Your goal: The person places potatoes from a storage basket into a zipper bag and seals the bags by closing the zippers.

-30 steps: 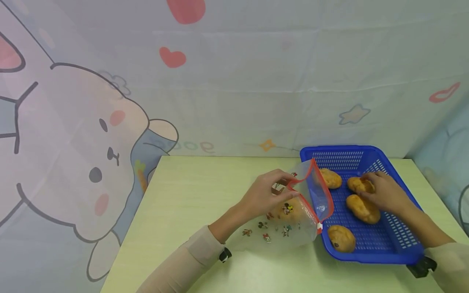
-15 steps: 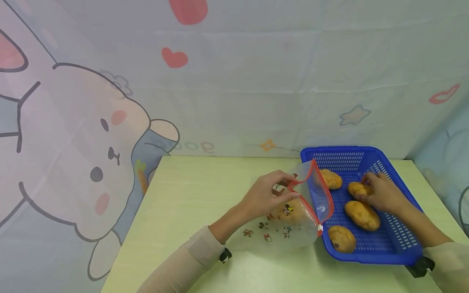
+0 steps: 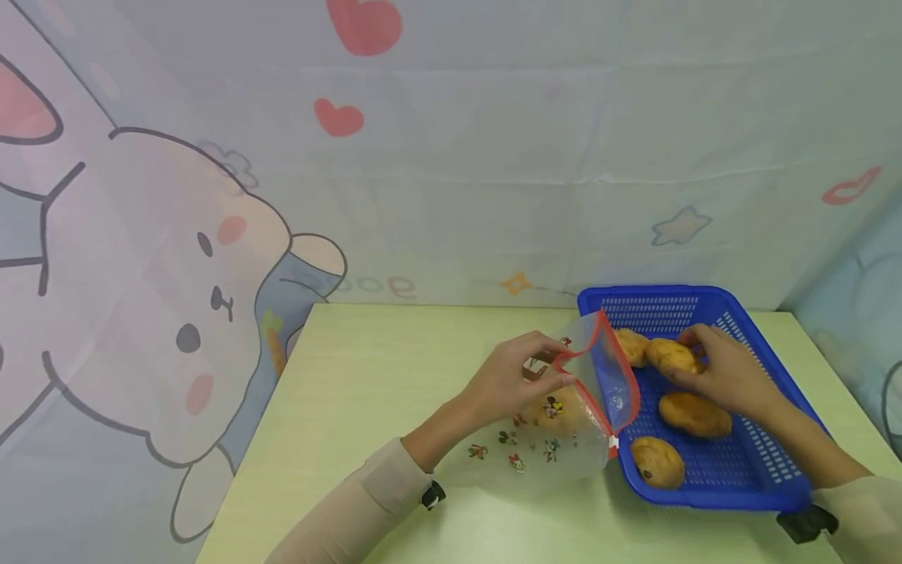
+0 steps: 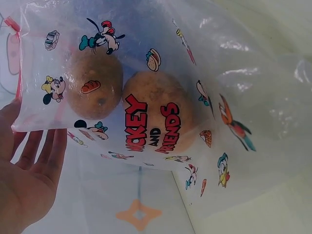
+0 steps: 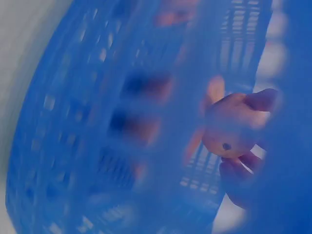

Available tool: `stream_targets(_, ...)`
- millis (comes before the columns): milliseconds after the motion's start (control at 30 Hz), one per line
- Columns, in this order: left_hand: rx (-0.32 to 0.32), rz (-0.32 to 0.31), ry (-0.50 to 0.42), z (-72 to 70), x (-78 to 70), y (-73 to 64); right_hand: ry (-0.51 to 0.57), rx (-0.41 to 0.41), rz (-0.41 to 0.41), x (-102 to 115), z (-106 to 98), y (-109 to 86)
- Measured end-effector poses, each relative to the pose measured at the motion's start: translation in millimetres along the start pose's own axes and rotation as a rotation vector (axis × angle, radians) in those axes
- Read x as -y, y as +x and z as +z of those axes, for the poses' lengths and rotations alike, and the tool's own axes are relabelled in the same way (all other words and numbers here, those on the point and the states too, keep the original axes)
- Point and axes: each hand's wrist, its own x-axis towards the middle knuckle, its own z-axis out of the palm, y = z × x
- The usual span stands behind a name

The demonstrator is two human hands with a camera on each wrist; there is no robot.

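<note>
My left hand pinches the red-edged mouth of a clear zip bag printed with cartoon figures, and the mouth gapes toward the basket. Through the plastic, potatoes show in the left wrist view. My right hand grips a potato inside the blue basket, fingers on its far side and thumb on the near side. Other potatoes lie in the basket: one at the back left, one in the middle and one at the front left. Blue mesh blurs much of the right wrist view.
The basket stands at the right of a pale yellow-green table, its left rim beside the bag's mouth. Behind the table hangs a printed cloth. A dark cable runs at the far right edge.
My right hand has taken hold of the upper potato and moved it left, toward the back-left one. The middle potato has shifted and turned slightly. My left hand keeps its place on the bag.
</note>
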Motion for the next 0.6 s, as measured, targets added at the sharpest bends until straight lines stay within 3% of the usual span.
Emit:
stream_targets(400, 0.006, -0.012, 0.008, -1.7, 1.1, -0.2, 0.094, -0.065, -0.135, 79, -17, 7.3)
stream_targets(600, 0.009, 0.0, 0.018, -1.3, 3.3, -0.2, 0.096, -0.086, -0.15, 99, -25, 6.9)
